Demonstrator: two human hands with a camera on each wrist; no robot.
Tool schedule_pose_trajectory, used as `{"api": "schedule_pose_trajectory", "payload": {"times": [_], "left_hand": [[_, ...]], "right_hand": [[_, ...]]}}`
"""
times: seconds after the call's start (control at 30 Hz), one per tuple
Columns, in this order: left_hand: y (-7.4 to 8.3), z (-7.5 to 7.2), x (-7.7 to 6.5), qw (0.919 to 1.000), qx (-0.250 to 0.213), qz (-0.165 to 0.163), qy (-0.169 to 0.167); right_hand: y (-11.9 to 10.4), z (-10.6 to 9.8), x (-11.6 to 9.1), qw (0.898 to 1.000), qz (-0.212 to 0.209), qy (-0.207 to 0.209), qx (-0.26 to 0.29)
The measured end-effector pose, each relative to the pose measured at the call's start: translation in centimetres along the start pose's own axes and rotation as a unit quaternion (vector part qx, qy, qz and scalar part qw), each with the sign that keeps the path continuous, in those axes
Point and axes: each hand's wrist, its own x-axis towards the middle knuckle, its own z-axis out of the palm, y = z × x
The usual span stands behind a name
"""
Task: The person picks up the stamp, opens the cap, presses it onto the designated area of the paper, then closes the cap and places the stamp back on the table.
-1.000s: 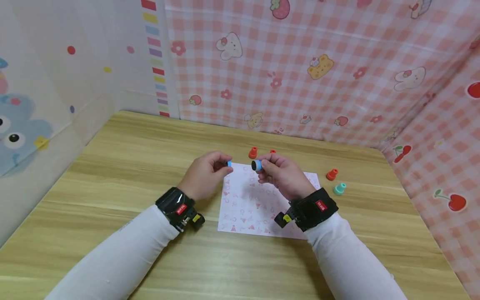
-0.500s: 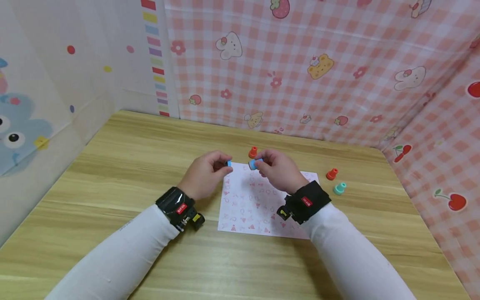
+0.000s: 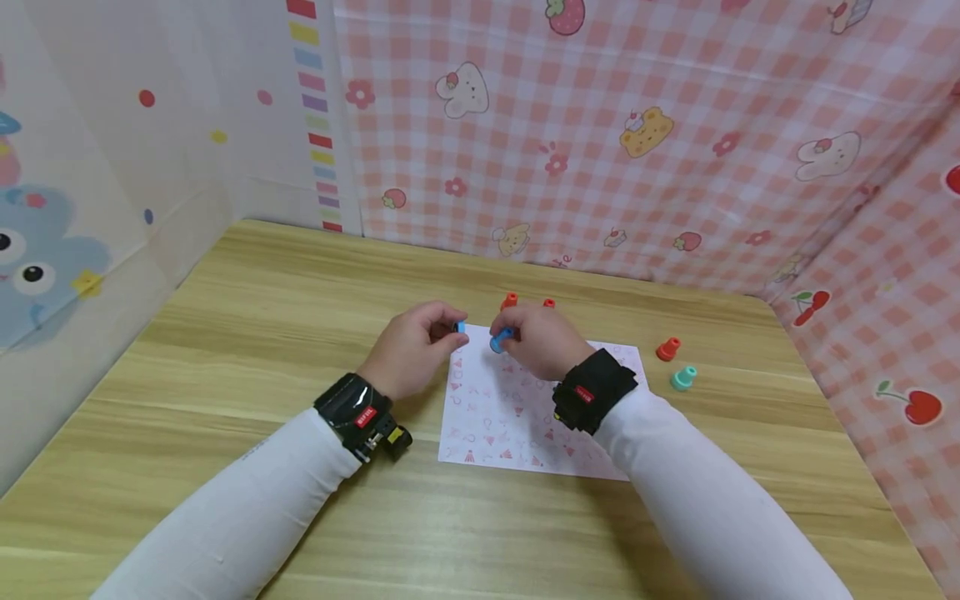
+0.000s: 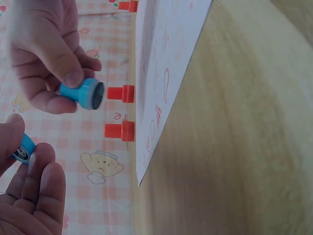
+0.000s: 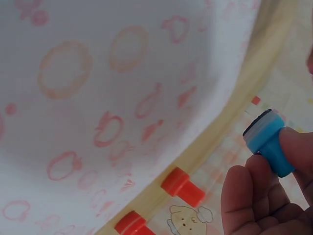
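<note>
My right hand (image 3: 543, 342) pinches a blue toy stamp (image 5: 273, 147) by its narrow handle, above the far part of the printed white paper (image 3: 495, 417). The stamp's dark face points down at the sheet, as the left wrist view shows. To its left, my left hand (image 3: 408, 350) holds a small blue stamp cap (image 4: 23, 148) between thumb and fingers, near the paper's far left corner. A dark, round, patterned end shows on this cap. Rows of faint red and pink prints cover the paper, rings and fan shapes among them.
Beyond the paper stand two red stamps, one red stamp (image 4: 120, 131) and another red stamp (image 4: 121, 93). Right of the sheet are a further red stamp (image 3: 668, 349) and a teal stamp (image 3: 684, 378). Checked cloth (image 3: 525, 150) hangs along the wooden table's (image 3: 337, 275) back edge.
My right hand has shifted slightly left and rolled over, turning the stamp's dark face from sideways to downward. My left hand keeps its place with the cap.
</note>
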Motion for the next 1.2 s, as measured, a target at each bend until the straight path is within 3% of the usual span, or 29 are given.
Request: {"api": "schedule_pose_trajectory", "payload": {"times": [0.6, 0.97, 1.2], "left_hand": [[-0.1, 0.0, 0.1, 1.0000, 0.002, 0.003, -0.001], [-0.1, 0.1, 0.1, 0.9999, 0.011, 0.002, 0.001], [0.0, 0.1, 0.0, 1.0000, 0.008, 0.002, 0.001]], "right_hand": [[0.6, 1.4, 1.4, 0.998, 0.001, -0.045, -0.036], [0.7, 1.9, 1.7, 0.998, 0.023, -0.054, -0.029], [0.7, 2.2, 1.8, 0.998, 0.007, -0.049, -0.050]]}}
